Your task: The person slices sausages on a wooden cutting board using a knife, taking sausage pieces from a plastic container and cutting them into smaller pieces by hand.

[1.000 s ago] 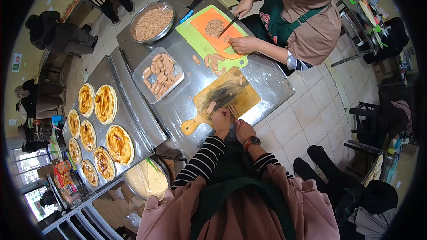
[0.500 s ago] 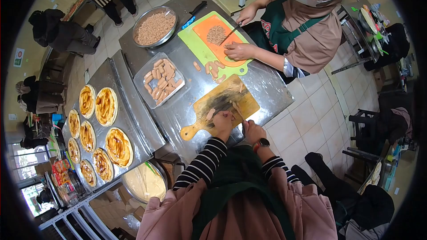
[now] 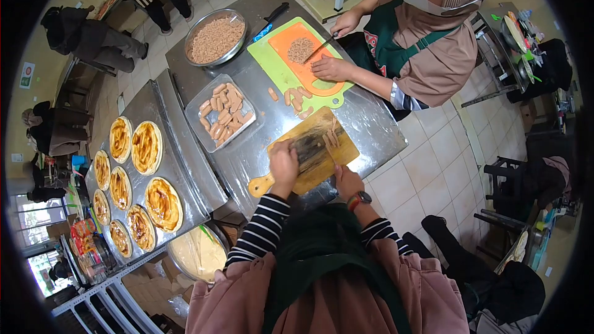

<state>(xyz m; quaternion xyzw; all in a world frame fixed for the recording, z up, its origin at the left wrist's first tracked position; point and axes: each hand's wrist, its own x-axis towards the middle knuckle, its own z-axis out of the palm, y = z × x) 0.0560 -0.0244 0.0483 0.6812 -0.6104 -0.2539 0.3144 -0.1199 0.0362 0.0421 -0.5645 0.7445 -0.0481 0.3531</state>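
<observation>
My right hand (image 3: pixel 349 182) grips a knife (image 3: pixel 332 156), its blade angled over the wooden cutting board (image 3: pixel 310 170). Cut strips of sausage (image 3: pixel 332 135) lie by the blade tip on the board's far right part. My left hand (image 3: pixel 284 166) is above the board's left side near the handle, fingers curled and slightly blurred; anything inside them is hidden. Beyond the board stands a clear plastic tub (image 3: pixel 213 147) of whole sausages (image 3: pixel 228 111). A few loose sausages (image 3: pixel 297 97) rest between my board and a green cutting board (image 3: pixel 263 43).
Opposite, a co-worker's hands (image 3: pixel 332 68) work with a knife on an orange board (image 3: pixel 286 40) bearing chopped meat (image 3: pixel 301 51). A metal bowl of minced filling (image 3: pixel 215 38) and a black-handled knife (image 3: pixel 276 12) sit farther back. Round glazed pastries (image 3: pixel 164 204) cover the left table.
My left hand has moved left, away from the knife. Sausage strips now show at the board's far right. My right hand keeps the knife, slightly lower and farther left.
</observation>
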